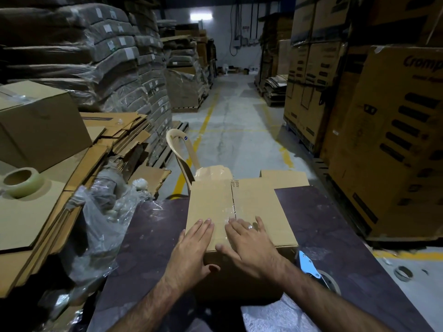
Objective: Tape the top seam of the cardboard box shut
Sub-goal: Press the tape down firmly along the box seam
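In the head view, a cardboard box (236, 212) is sitting on a dark table (335, 226), its top flaps closed. Both hands are lying flat on its near top edge, fingers spread, gripping nothing. The left hand (191, 255) is pressing left of the seam (232, 200); the right hand (249, 245) is covering the seam's near end, where clear tape (226, 213) is shining. A tape dispenser (311, 267) is lying just beside the box.

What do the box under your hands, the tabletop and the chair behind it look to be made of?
Box: plain brown cardboard, matte, with a glossy clear tape strip near the seam. Tabletop: dark, smooth board, maybe laminated plywood; scuffed and faintly shiny. Chair: beige moulded plastic, judging by its slight sheen.
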The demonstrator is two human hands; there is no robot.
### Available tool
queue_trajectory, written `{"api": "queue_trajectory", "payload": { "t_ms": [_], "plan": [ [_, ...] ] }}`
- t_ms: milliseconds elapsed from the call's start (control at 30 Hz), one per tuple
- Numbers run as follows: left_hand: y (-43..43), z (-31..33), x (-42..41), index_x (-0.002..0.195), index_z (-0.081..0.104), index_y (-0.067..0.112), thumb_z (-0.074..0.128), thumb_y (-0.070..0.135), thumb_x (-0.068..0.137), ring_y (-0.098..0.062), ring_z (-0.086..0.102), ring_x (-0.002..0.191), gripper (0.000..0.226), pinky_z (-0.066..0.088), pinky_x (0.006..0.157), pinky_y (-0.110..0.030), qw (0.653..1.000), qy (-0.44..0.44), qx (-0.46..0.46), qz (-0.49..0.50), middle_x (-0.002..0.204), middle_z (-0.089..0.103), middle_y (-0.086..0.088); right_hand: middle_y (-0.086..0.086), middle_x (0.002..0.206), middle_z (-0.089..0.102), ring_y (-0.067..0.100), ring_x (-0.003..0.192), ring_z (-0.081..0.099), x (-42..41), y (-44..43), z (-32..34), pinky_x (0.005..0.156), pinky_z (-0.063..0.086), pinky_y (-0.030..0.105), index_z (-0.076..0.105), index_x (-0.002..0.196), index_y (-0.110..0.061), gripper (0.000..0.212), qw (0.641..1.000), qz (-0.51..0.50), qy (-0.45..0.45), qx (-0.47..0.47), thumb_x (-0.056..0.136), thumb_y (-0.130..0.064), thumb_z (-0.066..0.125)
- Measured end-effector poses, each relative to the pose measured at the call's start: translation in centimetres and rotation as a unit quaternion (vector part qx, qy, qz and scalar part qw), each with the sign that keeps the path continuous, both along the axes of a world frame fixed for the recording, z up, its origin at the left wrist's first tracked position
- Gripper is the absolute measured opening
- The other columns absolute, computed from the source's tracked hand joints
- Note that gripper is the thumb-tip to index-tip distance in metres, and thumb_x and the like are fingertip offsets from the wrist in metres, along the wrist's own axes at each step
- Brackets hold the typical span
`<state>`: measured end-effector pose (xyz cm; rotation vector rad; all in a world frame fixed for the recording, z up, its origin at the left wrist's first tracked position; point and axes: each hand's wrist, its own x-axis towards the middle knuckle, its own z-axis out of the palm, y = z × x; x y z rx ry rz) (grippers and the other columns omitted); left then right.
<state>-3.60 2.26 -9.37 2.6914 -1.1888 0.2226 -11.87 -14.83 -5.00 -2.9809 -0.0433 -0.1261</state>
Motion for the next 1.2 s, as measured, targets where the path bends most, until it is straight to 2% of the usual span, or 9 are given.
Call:
{"api": "queue_trajectory", "payload": {
  "t_ms": [167,333,500,700,867,967,1067,1133,1200],
  "plan": [
    [-0.1,-0.6,0.1,0.150,0.020,0.017,0.073,0.059,0.068,-0.018,0.014,0.145,0.107,0.027,0.114,-0.049,1.000,-0.004,-0.002,0.005,0.158,0.019,0.001,-0.002,0.155,0.029,0.015,0.141,0.023,-2.8,0.5,-0.6,0.113,-0.002,0.045,0.034,0.143,-0.022,0.088,0.999,0.021,-0.023,0.023,0.081,-0.067,-0.010],
    [-0.1,-0.2,0.1,0.151,0.013,0.019,0.072,0.048,0.074,-0.014,0.006,0.146,0.102,0.019,0.117,-0.044,1.000,0.000,0.000,0.003,0.160,0.012,0.004,0.000,0.153,0.031,0.014,0.140,0.024,0.1,-0.1,0.3,0.114,-0.002,0.049,0.035,0.142,-0.020,0.083,0.999,-0.001,-0.010,0.034,0.086,-0.063,-0.008],
    [0.1,-0.6,0.3,0.142,0.039,0.012,0.080,0.062,0.052,-0.023,0.040,0.136,0.112,0.048,0.098,-0.048,1.000,-0.017,0.013,-0.002,0.148,0.043,-0.005,-0.003,0.154,0.030,0.014,0.140,0.025,-3.1,1.1,-0.4,0.113,0.001,0.047,0.036,0.141,-0.022,0.079,0.999,0.020,-0.027,0.036,0.087,-0.061,-0.007],
    [0.1,-0.6,0.1,0.147,0.030,0.014,0.078,0.058,0.060,-0.021,0.026,0.142,0.108,0.034,0.109,-0.048,1.000,-0.018,0.013,0.003,0.154,0.031,-0.002,0.000,0.154,0.029,0.013,0.141,0.022,0.2,-1.1,-0.2,0.114,-0.005,0.049,0.032,0.144,-0.019,0.078,1.000,-0.010,-0.006,0.022,0.090,-0.061,-0.006],
    [0.2,-0.6,0.3,0.142,0.038,0.011,0.083,0.059,0.049,-0.024,0.041,0.135,0.114,0.049,0.097,-0.049,1.000,-0.016,0.019,0.004,0.147,0.043,-0.006,0.000,0.153,0.033,0.015,0.139,0.027,-0.9,0.0,-0.7,0.114,-0.001,0.045,0.036,0.141,-0.020,0.087,0.999,0.005,-0.037,0.036,0.084,-0.062,-0.013],
    [0.1,-0.7,0.2,0.145,0.033,0.011,0.080,0.061,0.053,-0.023,0.035,0.138,0.114,0.045,0.101,-0.047,1.000,-0.017,0.019,0.000,0.151,0.037,-0.006,-0.003,0.138,0.053,0.015,0.125,0.049,-3.5,0.7,-1.4,0.111,0.007,0.042,0.052,0.128,-0.023,0.071,0.996,0.009,-0.082,0.017,0.093,-0.057,0.001],
    [-0.2,-0.3,-0.1,0.150,0.022,0.014,0.074,0.062,0.063,-0.019,0.020,0.144,0.112,0.029,0.113,-0.049,0.999,-0.016,0.031,0.014,0.157,0.023,-0.002,-0.006,0.129,0.061,0.013,0.116,0.057,-3.5,-0.1,-2.2,0.110,0.018,0.051,0.057,0.121,-0.027,0.048,0.995,0.004,-0.095,0.006,0.095,-0.053,0.026],
    [-0.1,0.2,-0.1,0.143,0.038,0.012,0.071,0.072,0.055,-0.020,0.039,0.136,0.112,0.031,0.105,-0.053,0.997,-0.045,0.060,0.025,0.149,0.040,-0.004,-0.007,0.131,0.059,0.013,0.119,0.054,-2.9,-1.2,-2.3,0.109,0.024,0.054,0.057,0.120,-0.028,0.046,0.994,-0.001,-0.103,0.021,0.090,-0.053,0.033],
    [-0.2,0.2,-0.1,0.133,0.052,0.010,0.052,0.082,0.061,-0.021,0.054,0.123,0.102,0.037,0.097,-0.056,0.995,-0.072,0.063,0.024,0.136,0.056,-0.007,-0.007,0.132,0.058,0.014,0.120,0.053,-2.5,-2.4,-2.4,0.104,0.034,0.050,0.058,0.120,-0.029,0.046,0.993,-0.002,-0.115,0.027,0.091,-0.055,0.034]
  ]
}}
